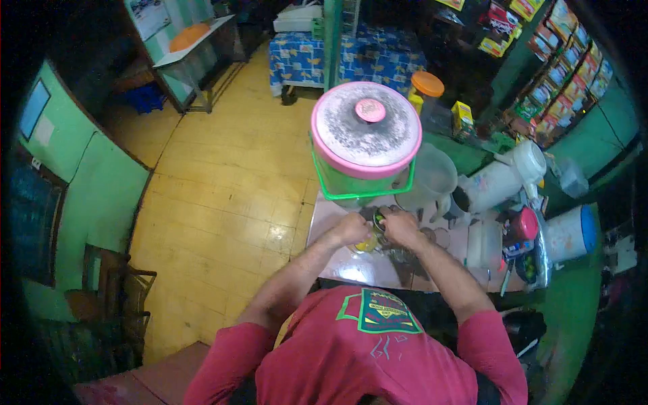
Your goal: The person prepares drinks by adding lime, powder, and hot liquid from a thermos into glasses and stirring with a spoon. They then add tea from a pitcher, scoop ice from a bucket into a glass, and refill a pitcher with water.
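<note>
My left hand (352, 228) is closed in a fist just above the tabletop, and what it holds, if anything, is hidden. My right hand (399, 226) is closed at the same height, a short way to the right. Between the two hands shows a small dark-rimmed thing with green in it (379, 218), touching the fingers of my right hand; its kind is too small to tell. Below the hands stands a glass with something yellow in it (366, 244). Directly beyond them is a large green drink container (364, 187) with a pink-rimmed lid (337, 131).
A clear plastic pitcher (434, 169) stands beyond my right hand. A white thermos (496, 183) leans at the right, near a clear tub (484, 244) and a pink-lidded jar (524, 223). Sachets (563, 67) hang on the wall. Yellow floor (223, 202) lies left of the table.
</note>
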`<action>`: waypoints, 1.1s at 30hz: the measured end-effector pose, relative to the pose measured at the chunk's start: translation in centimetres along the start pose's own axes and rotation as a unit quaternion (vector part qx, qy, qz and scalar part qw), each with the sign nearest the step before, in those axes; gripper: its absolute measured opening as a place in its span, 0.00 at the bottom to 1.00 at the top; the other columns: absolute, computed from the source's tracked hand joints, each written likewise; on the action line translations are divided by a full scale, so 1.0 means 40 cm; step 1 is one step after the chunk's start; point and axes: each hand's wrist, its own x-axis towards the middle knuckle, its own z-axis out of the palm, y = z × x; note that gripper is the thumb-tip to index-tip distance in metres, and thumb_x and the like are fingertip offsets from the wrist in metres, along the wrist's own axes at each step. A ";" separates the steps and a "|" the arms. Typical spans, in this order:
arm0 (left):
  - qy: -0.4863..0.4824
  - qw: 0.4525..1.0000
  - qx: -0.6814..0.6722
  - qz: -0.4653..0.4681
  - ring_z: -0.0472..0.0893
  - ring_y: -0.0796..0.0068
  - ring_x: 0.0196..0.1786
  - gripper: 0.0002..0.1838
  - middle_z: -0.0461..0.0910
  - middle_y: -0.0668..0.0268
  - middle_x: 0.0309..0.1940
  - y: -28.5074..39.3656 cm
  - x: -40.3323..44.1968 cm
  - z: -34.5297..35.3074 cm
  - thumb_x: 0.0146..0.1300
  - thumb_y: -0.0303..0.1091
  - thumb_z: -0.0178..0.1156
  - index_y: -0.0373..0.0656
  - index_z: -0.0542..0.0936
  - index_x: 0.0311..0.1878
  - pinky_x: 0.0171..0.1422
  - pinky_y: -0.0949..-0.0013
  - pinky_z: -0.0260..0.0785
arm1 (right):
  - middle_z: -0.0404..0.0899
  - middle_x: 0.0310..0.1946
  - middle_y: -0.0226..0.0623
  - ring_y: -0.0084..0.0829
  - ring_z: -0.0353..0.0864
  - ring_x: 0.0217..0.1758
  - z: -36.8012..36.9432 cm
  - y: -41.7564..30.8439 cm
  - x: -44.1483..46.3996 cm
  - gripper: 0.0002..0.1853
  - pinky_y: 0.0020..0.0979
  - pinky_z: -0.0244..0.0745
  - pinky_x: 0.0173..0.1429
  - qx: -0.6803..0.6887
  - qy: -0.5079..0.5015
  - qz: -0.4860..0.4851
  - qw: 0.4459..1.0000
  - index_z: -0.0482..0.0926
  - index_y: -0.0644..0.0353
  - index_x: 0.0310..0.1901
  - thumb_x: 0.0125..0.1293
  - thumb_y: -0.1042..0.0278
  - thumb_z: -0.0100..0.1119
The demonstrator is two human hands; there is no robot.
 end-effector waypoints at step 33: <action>-0.030 0.995 -0.095 -0.032 0.76 0.77 0.20 0.21 0.79 0.68 0.20 -0.019 0.001 0.006 0.69 0.49 0.53 0.41 0.85 0.35 0.23 0.70 0.67 | 0.78 0.43 0.58 0.55 0.81 0.46 -0.003 0.017 0.001 0.18 0.48 0.75 0.51 0.043 -0.024 0.026 0.998 0.75 0.68 0.45 0.64 0.60 0.62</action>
